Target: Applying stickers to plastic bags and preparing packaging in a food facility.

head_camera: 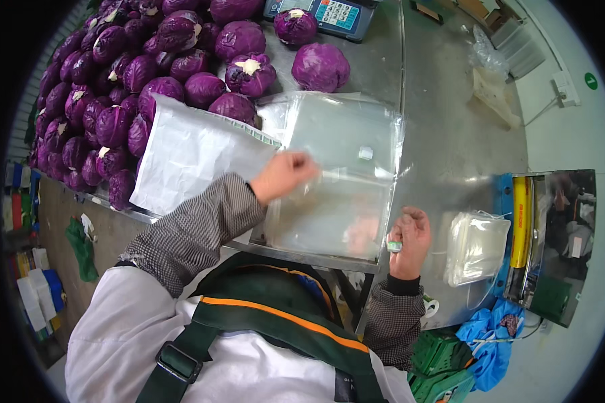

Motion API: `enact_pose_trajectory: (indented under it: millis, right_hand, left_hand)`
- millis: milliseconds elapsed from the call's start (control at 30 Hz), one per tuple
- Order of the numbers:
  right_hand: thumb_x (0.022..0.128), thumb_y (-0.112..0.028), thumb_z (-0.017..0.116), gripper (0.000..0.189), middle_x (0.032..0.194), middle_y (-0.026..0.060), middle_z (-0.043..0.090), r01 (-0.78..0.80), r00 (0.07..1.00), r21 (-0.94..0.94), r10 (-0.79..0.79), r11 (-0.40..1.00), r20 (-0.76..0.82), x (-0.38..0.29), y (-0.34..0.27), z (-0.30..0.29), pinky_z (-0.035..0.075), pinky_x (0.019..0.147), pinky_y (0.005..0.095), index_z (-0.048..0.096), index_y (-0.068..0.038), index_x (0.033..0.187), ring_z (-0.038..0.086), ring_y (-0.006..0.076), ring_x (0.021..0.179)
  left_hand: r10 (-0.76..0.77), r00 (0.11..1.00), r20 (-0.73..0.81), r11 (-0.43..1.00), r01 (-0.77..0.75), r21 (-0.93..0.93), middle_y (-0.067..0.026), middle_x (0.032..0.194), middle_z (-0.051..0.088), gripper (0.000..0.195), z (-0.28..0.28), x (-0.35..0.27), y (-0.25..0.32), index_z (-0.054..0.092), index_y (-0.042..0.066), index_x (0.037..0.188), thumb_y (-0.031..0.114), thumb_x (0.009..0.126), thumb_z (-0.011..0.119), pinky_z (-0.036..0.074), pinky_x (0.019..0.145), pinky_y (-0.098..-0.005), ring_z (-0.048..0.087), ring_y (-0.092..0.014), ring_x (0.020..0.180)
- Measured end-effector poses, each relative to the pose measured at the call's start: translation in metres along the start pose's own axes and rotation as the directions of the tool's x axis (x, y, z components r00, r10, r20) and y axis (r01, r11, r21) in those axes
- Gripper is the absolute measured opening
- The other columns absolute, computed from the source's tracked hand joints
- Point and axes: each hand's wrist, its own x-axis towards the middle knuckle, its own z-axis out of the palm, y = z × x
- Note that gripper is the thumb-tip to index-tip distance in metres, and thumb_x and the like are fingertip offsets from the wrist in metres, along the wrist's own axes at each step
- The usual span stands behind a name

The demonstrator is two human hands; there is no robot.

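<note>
A stack of clear plastic bags (pixel 333 216) lies at the table's front edge before me. Over its left side is my left hand (pixel 285 174), fingers curled and blurred; whether it grips any film cannot be made out. Just right of the stack, my right hand (pixel 412 239) is raised with bent fingers, and a small white-and-green label (pixel 394 246) shows at them. Another small label (pixel 366 153) sits on the upper part of the top bag. Left of the bags lies a white paper sheet (pixel 196 148) with a row of green-edged labels along one edge, partly covering red cabbages (pixel 141 73).
A digital scale (pixel 335 17) stands behind the loose cabbages. Farther right are a bundle of clear bags (pixel 476 249) and a wrapping machine with a yellow roll (pixel 520 221). Green crates (pixel 436 360) and blue plastic (pixel 491 347) are below at the right. A tape roll (pixel 430 306) lies near my right sleeve.
</note>
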Motion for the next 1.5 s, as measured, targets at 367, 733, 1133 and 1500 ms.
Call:
enact_pose_trajectory:
  millis: [367, 733, 1133, 1500]
  right_hand:
    - [0.087, -0.006, 0.067, 0.033, 0.089, 0.0021, 0.052, 0.517, 0.856, -0.826, -0.17, 0.225, 0.489, 0.04, 0.064, 0.023, 0.045, 0.066, 0.0217, 0.052, -0.003, 0.116, 0.053, 0.0058, 0.078]
    - [0.095, -0.002, 0.055, 0.017, 0.088, 0.0012, 0.051, 0.227, 0.945, -0.362, -0.294, 0.904, -0.145, 0.015, 0.0, 0.019, 0.042, 0.065, 0.0187, 0.049, 0.004, 0.11, 0.048, 0.0052, 0.073]
    - [0.088, -0.01, 0.063, 0.022, 0.086, 0.0109, 0.061, 0.265, 0.949, -0.787, -0.295, 0.557, 0.111, -0.014, 0.008, 0.075, 0.048, 0.065, 0.0305, 0.057, -0.002, 0.108, 0.059, 0.0198, 0.071]
    - [0.077, -0.022, 0.074, 0.026, 0.073, 0.0097, 0.058, 0.289, 0.957, -0.927, -0.067, 0.239, 0.282, -0.019, 0.001, 0.092, 0.047, 0.068, 0.0416, 0.063, -0.009, 0.097, 0.06, 0.0307, 0.075]
  left_hand:
    - [0.369, 0.82, 0.439, 0.631, -0.567, 0.529, -0.0138, 0.097, 0.05, 0.031, 0.023, -0.051, -0.044, 0.054, 0.005, 0.102, 0.017, 0.078, 0.07, 0.048, 0.081, -0.0424, 0.054, -0.033, 0.094]
    - [-0.009, 0.881, 0.472, 0.793, -0.281, 0.54, -0.0143, 0.085, 0.063, 0.013, 0.013, -0.024, -0.032, 0.064, 0.004, 0.086, 0.015, 0.08, 0.065, 0.05, 0.075, -0.0412, 0.062, -0.034, 0.081]
    - [-0.261, 0.965, 0.018, 0.936, 0.257, -0.241, 0.0006, 0.085, 0.061, 0.023, -0.041, 0.058, 0.036, 0.062, 0.007, 0.099, 0.029, 0.093, 0.06, 0.043, 0.063, -0.0234, 0.055, -0.008, 0.076]
    - [0.72, 0.676, -0.154, 0.426, -0.256, 0.868, -0.0095, 0.111, 0.057, 0.04, -0.146, -0.011, 0.07, 0.062, 0.008, 0.112, 0.013, 0.075, 0.076, 0.044, 0.09, -0.0378, 0.053, -0.028, 0.106]
